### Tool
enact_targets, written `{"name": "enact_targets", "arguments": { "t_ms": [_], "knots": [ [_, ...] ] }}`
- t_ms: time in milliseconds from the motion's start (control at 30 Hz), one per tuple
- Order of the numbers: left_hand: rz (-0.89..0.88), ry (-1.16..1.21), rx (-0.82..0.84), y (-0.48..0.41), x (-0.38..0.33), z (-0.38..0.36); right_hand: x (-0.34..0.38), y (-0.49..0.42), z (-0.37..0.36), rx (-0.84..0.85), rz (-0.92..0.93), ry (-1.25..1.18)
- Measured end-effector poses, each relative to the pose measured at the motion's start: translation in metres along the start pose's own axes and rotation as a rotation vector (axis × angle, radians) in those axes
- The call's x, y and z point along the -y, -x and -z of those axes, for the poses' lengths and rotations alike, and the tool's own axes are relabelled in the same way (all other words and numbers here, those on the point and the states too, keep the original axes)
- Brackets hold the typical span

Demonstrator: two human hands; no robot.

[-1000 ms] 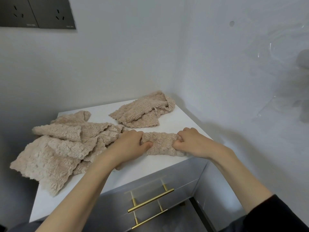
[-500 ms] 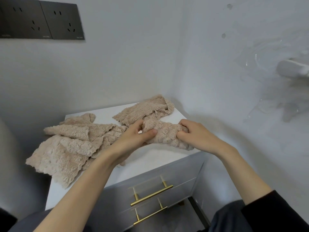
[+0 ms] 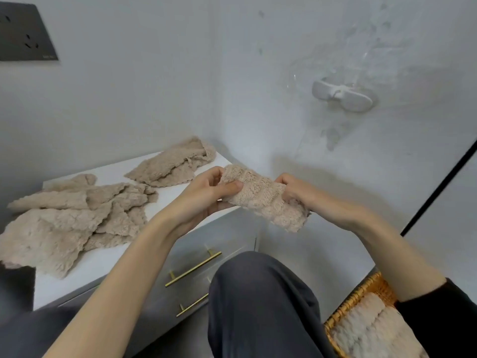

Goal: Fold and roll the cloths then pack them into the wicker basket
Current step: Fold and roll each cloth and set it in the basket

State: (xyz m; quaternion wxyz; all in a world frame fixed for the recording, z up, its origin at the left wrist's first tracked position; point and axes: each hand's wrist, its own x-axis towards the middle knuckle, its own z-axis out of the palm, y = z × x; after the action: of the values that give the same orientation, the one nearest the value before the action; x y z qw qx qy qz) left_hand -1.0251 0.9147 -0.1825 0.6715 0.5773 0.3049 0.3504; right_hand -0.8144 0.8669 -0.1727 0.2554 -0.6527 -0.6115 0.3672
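A rolled beige fluffy cloth [image 3: 263, 200] hangs in the air past the cabinet's right edge. My left hand [image 3: 206, 192] grips its left end with the thumb on top. My right hand [image 3: 296, 195] grips its right end. A wicker basket [image 3: 361, 293] sits low at the bottom right, with rolled cloths [image 3: 371, 326] inside it, partly hidden by my right sleeve. A heap of loose beige cloths [image 3: 69, 218] lies on the white cabinet top [image 3: 108, 257] at the left. One more loose cloth [image 3: 173, 166] lies at the cabinet's back corner.
The cabinet has drawers with gold handles [image 3: 193, 267] below its top. My knee in dark trousers [image 3: 258, 293] is raised between cabinet and basket. A white wall holder [image 3: 340, 95] sticks out at upper right. A dark socket plate [image 3: 23, 32] is at upper left.
Both hands lifted the rolled cloth off the cabinet top and carried it right, past the edge. The view turned right and down, and the basket and my knee came into view.
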Motion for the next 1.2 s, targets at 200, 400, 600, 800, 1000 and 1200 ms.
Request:
{"name": "enact_targets", "arguments": {
  "t_ms": [200, 400, 600, 800, 1000, 1200],
  "knots": [
    [0.059, -0.081, 0.17, 0.002, 0.012, -0.057, -0.039, 0.073, 0.013, 0.103, -0.025, -0.196],
    [0.107, -0.216, 0.268, 0.009, 0.038, -0.108, -0.091, 0.129, 0.005, 0.017, -0.075, -0.35],
    [0.125, -0.386, 0.385, 0.013, 0.078, -0.166, -0.176, 0.19, -0.002, -0.095, -0.197, -0.543],
    [0.153, -0.585, 0.487, 0.0, 0.117, -0.214, -0.291, 0.224, -0.002, -0.376, -0.451, -0.753],
    [0.195, -0.66, 0.57, -0.015, 0.151, -0.252, -0.383, 0.215, 0.003, -0.666, -0.632, -0.978],
    [0.297, -0.702, 0.582, -0.033, 0.197, -0.271, -0.442, 0.175, -0.004, -0.811, -0.742, -1.364]
  ]
}}
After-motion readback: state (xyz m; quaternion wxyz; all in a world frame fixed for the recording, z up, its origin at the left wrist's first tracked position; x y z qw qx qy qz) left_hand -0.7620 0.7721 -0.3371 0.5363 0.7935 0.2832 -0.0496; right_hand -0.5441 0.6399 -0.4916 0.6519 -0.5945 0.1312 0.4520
